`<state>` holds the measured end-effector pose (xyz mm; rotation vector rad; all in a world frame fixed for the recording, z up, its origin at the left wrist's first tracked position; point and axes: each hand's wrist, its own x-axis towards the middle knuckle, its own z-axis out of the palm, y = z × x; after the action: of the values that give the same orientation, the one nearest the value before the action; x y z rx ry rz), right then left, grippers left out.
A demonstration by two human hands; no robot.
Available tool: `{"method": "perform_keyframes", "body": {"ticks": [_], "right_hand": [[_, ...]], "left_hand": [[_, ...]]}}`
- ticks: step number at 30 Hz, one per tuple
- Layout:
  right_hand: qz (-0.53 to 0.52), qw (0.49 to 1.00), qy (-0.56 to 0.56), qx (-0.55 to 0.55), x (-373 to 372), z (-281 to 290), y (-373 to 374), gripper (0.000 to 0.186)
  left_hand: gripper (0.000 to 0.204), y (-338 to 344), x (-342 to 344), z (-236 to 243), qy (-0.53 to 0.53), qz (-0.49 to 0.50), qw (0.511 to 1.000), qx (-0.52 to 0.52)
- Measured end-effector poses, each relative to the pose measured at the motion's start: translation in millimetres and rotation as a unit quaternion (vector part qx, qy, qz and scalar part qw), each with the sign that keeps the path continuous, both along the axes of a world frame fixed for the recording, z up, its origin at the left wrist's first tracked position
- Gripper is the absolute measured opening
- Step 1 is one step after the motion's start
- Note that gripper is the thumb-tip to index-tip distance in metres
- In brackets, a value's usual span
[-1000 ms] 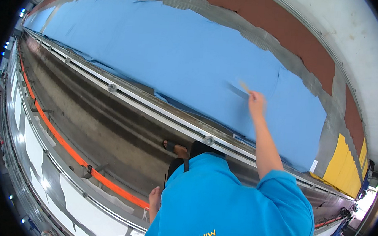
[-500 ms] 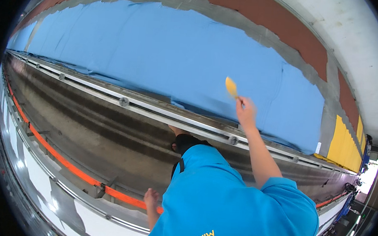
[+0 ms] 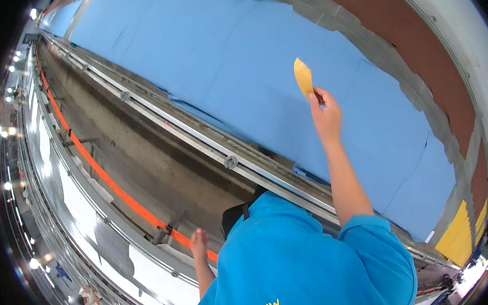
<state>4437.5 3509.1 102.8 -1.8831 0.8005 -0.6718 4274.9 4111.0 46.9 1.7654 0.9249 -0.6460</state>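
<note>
My right hand (image 3: 325, 114) reaches out over a long spread of light blue cloth (image 3: 250, 58) and pinches the lower end of a thin yellow strip (image 3: 303, 76). The strip stands up from my fingertips with a slight curve; whether it is paper or fabric I cannot make out. Low on the left, my left hand (image 3: 199, 242) hangs beside my body near an orange rail (image 3: 134, 204). Its fingers are loosely bent, and no object shows in it.
A metal rail with round knobs (image 3: 231, 162) edges the blue-covered table. Brown cloth (image 3: 386, 21) lies beyond a grey strip of tabletop (image 3: 345, 44), and yellow cloth (image 3: 454, 238) at the far right. A concrete aisle (image 3: 144, 146) runs behind me, bounded by the orange rail and white-topped table (image 3: 153, 273).
My right hand has moved farther out over the blue cloth with the yellow strip. My view has tilted and shifted, and my left hand has stayed low by my side.
</note>
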Motion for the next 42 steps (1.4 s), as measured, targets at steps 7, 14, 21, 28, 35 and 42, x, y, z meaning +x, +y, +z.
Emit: {"method": "perform_keyframes", "body": {"ticks": [7, 14, 21, 28, 35, 42], "right_hand": [[0.066, 0.983, 0.109, 0.129, 46, -8, -1, 0.022], [0.295, 0.903, 0.155, 0.271, 44, -2, 117, 0.019], [0.274, 0.899, 0.028, 0.341, 91, 1, 196, 0.021], [0.164, 0.882, -0.092, 0.433, 174, 8, 199, 0.023], [0.018, 0.932, -0.063, 0.356, 253, 25, 258, 0.021], [0.026, 0.955, 0.042, 0.292, 316, 25, 307, 0.023]], "left_hand": [[0.04, -41, 59, 9, 0.03, -0.052, 0.998, 0.006], [0.034, -38, 80, 8, 0.068, -0.105, 0.992, 0.027], [0.034, 1, 137, -3, 0.016, -0.093, 0.996, 0.01], [0.034, 42, 239, -48, -0.006, -0.161, 0.986, 0.032], [0.031, 175, 331, -80, 0.075, 0.008, 0.995, -0.059], [0.03, 271, 396, -75, 0.067, 0.072, 0.995, -0.028]]}}
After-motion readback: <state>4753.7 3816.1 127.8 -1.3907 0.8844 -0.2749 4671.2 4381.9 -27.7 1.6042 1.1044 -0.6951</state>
